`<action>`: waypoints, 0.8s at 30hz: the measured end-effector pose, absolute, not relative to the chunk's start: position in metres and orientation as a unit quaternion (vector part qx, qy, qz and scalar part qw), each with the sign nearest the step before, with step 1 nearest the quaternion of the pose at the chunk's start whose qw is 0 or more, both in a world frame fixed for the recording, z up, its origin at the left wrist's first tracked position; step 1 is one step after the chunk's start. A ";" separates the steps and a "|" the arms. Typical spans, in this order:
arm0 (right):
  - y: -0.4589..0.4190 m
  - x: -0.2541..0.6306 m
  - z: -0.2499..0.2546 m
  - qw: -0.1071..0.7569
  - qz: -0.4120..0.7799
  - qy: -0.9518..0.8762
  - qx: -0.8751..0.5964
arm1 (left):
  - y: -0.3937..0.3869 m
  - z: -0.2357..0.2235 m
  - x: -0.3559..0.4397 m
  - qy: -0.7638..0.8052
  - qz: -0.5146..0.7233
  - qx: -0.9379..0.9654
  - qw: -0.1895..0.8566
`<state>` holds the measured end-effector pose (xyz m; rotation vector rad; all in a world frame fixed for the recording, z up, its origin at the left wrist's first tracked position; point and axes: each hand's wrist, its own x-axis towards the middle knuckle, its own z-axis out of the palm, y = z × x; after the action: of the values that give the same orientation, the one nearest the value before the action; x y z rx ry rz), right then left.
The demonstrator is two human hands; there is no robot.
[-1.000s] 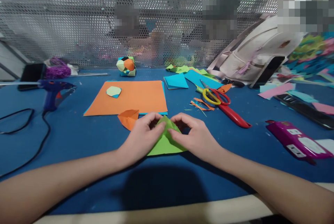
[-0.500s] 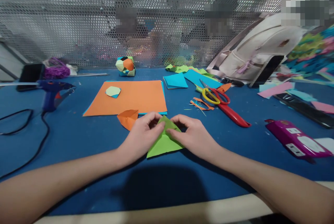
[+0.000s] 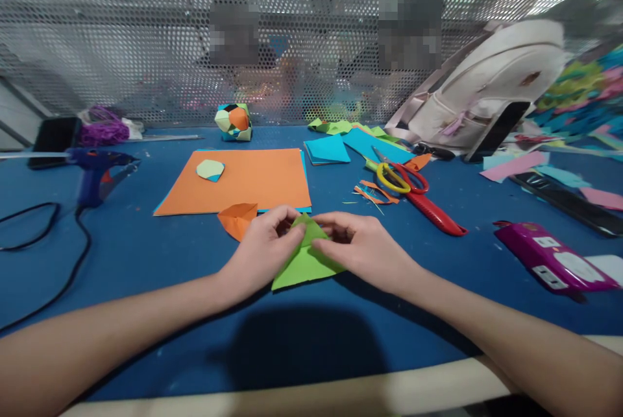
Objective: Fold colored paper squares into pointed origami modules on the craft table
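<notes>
A folded green paper (image 3: 304, 261) lies on the blue table (image 3: 146, 255) in front of me, its point away from me. My left hand (image 3: 260, 251) pinches its left edge near the tip, fingers curled. My right hand (image 3: 363, 248) pinches the right edge near the tip, fingers curled too. A small folded orange piece (image 3: 237, 218) lies just left of my left hand. Behind it is an orange sheet (image 3: 243, 180) with a small pale folded piece (image 3: 211, 170) on it.
Scissors (image 3: 396, 178) and a red cutter (image 3: 435, 214) lie to the right with orange scraps. Blue and green papers (image 3: 341, 144), a paper ball (image 3: 234, 121), a glue gun (image 3: 97, 167) with cord, a magenta case (image 3: 552, 258), a backpack (image 3: 487, 93). People sit behind a mesh screen.
Both hands have shifted slightly while pinching the tip of the green paper; the fold looks narrower and its right corner has drawn in.
</notes>
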<state>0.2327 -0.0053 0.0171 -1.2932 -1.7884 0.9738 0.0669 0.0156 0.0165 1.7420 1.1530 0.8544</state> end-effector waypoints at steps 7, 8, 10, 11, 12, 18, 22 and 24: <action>-0.007 0.225 0.012 0.330 0.333 -0.699 -0.540 | 0.008 0.016 0.068 0.427 0.343 0.744 0.382; -0.007 0.225 0.012 0.329 0.330 -0.699 -0.542 | 0.008 0.016 0.068 0.425 0.342 0.748 0.378; -0.007 0.225 0.012 0.327 0.332 -0.700 -0.541 | 0.008 0.016 0.068 0.423 0.341 0.753 0.371; -0.008 0.226 0.013 0.327 0.335 -0.701 -0.538 | 0.008 0.016 0.068 0.424 0.342 0.753 0.370; -0.008 0.226 0.013 0.327 0.338 -0.703 -0.533 | 0.009 0.016 0.068 0.425 0.343 0.752 0.369; -0.008 0.229 0.014 0.360 0.310 -0.716 -0.512 | 0.011 0.016 0.067 0.419 0.343 0.751 0.378; -0.006 0.230 0.014 0.367 0.310 -0.714 -0.510 | 0.012 0.015 0.068 0.428 0.340 0.736 0.400; -0.006 0.231 0.014 0.365 0.314 -0.716 -0.506 | 0.013 0.016 0.069 0.438 0.340 0.726 0.407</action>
<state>0.2311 -0.0055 0.0141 -1.3016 -1.8403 0.8082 0.0686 0.0132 0.0156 1.8298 1.1040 0.8577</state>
